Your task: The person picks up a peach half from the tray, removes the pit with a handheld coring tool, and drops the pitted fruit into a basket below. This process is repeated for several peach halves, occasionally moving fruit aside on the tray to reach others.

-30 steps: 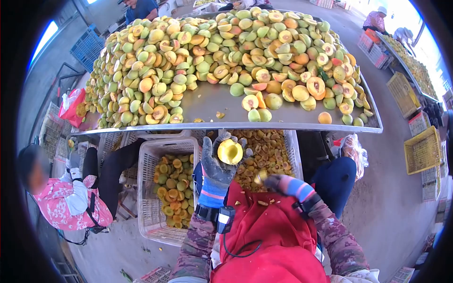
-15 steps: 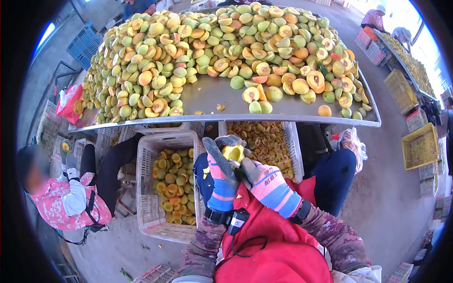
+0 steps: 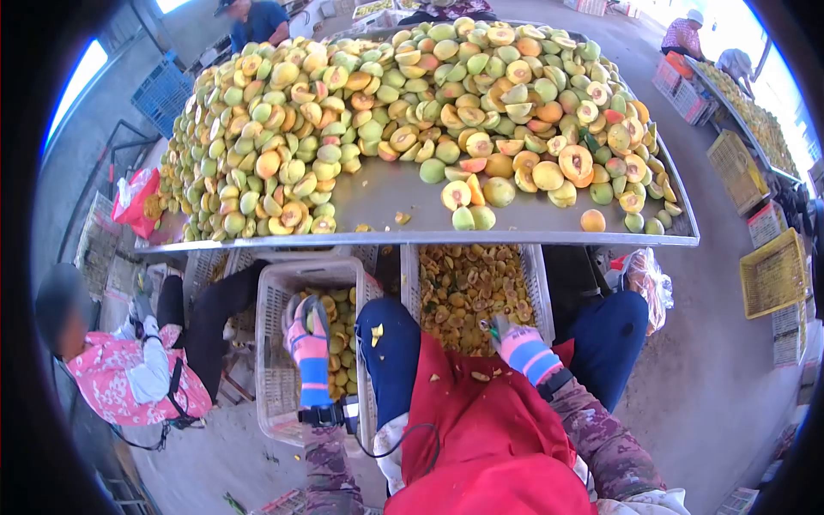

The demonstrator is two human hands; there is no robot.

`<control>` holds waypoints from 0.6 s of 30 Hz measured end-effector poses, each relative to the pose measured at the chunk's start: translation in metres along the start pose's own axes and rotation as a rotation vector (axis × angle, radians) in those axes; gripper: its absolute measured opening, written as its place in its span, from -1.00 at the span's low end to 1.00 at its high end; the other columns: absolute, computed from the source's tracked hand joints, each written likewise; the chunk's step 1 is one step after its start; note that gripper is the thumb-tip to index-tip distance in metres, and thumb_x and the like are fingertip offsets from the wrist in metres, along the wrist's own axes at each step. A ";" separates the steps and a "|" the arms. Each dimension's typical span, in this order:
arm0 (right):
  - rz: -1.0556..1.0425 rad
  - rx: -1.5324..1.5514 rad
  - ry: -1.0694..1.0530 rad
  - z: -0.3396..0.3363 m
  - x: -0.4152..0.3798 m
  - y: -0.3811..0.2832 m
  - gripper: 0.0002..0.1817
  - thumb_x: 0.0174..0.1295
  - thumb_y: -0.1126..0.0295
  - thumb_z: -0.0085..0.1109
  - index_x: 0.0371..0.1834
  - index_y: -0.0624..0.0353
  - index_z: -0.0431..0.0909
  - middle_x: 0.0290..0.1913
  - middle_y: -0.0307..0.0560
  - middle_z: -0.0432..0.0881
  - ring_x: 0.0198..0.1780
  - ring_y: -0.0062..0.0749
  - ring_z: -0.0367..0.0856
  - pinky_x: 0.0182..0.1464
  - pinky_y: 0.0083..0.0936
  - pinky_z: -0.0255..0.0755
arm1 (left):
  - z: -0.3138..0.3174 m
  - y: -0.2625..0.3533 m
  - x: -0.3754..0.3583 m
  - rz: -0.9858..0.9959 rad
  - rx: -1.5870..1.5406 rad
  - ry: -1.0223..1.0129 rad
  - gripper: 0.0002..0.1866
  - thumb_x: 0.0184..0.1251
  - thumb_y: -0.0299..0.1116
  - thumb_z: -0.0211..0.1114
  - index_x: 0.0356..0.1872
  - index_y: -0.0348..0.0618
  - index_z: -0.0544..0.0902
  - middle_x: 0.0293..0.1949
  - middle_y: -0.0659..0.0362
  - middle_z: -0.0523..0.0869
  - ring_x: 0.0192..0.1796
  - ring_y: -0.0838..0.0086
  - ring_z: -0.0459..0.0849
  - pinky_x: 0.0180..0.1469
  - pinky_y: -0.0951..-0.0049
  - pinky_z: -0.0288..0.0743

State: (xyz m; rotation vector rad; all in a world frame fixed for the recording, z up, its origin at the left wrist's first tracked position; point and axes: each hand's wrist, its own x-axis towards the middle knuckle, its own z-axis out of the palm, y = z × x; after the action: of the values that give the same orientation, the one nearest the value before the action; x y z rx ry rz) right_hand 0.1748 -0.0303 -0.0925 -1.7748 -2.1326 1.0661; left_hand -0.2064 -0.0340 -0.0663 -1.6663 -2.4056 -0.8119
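Observation:
My left hand (image 3: 307,336), in a pink, blue and grey knitted glove, is over the left white crate (image 3: 273,403), which holds apricot halves (image 3: 343,339). Its fingers curl around a greenish apricot half (image 3: 315,319), partly hidden by the glove. My right hand (image 3: 520,345), gloved alike, is closed on a small metal-tipped tool (image 3: 487,327), whose exact kind is not clear. Just beneath that tool stands the second white crate (image 3: 544,300), filled with brown-orange fruit scraps and pits (image 3: 468,287).
Ahead, a metal table (image 3: 386,202) bears a large heap of halved apricots (image 3: 292,129). A person in a pink patterned top (image 3: 137,378) sits at left. Yellow crates (image 3: 772,270) stand at right, and a plastic bag (image 3: 645,287) hangs by my right knee.
My hands have separated: the left moved left and down to the crate with the apricot half, the right moved slightly right with the tool. My view has tilted slightly up.

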 end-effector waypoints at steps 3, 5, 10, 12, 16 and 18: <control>0.057 0.062 0.066 0.010 0.005 0.018 -0.73 0.31 0.17 0.04 -0.10 0.10 0.42 -0.20 0.14 0.63 -0.15 0.10 0.61 -0.16 -0.11 0.48 | 0.004 0.059 0.033 0.103 -0.497 0.081 -0.65 0.20 -0.46 0.27 0.04 -0.23 0.58 0.10 0.00 0.56 0.12 0.20 0.53 0.19 0.29 0.38; -0.116 0.148 0.174 0.000 0.001 0.004 -0.73 0.29 0.17 0.07 -0.08 0.06 0.44 -0.19 0.11 0.63 -0.15 0.10 0.60 -0.17 -0.11 0.47 | 0.020 0.132 0.057 0.161 -0.663 -0.073 -0.59 0.20 -0.47 0.25 0.11 -0.23 0.52 0.06 -0.01 0.59 0.14 0.23 0.54 0.20 0.34 0.37; -0.168 0.312 0.292 -0.018 -0.030 0.001 -0.69 0.27 0.24 0.13 0.01 0.11 0.45 -0.21 0.12 0.61 -0.19 0.07 0.61 -0.19 -0.18 0.50 | 0.122 0.253 0.126 0.272 -0.357 -0.347 -0.39 0.10 -0.25 0.39 0.21 -0.14 0.43 0.05 -0.05 0.60 0.17 0.09 0.53 0.18 0.29 0.41; -0.082 0.597 0.311 -0.032 -0.045 -0.006 -0.71 0.25 0.33 0.18 -0.04 0.20 0.42 -0.26 0.13 0.59 -0.22 0.03 0.62 -0.21 -0.28 0.50 | 0.165 0.262 0.134 0.306 -0.197 -0.553 -0.26 -0.03 -0.21 0.49 0.21 -0.21 0.38 0.02 -0.06 0.61 0.07 0.08 0.59 0.12 0.28 0.46; -0.160 0.564 0.388 -0.041 -0.055 0.001 -0.76 0.26 0.39 0.16 -0.09 0.23 0.40 -0.34 0.11 0.57 -0.28 -0.06 0.62 -0.25 -0.33 0.46 | 0.179 0.227 0.135 -0.025 -0.877 -0.436 -0.51 0.04 -0.42 0.47 -0.02 -0.18 0.43 -0.14 0.09 0.58 -0.09 0.33 0.64 -0.11 0.34 0.58; -0.164 0.612 0.324 -0.055 -0.049 -0.007 -0.78 0.28 0.40 0.13 -0.10 0.23 0.39 -0.35 0.09 0.56 -0.32 -0.14 0.60 -0.28 -0.34 0.45 | 0.117 0.226 0.104 -0.310 -1.521 -0.635 -0.67 0.18 -0.44 0.35 -0.08 -0.17 0.45 -0.28 0.11 0.60 -0.24 0.35 0.65 -0.21 0.38 0.59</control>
State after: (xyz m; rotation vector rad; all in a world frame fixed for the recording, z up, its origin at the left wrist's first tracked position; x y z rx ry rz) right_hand 0.2127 -0.0525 -0.0327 -1.3449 -1.5121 1.1333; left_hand -0.0211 0.1673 -0.0442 -2.0196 -2.4072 -3.0993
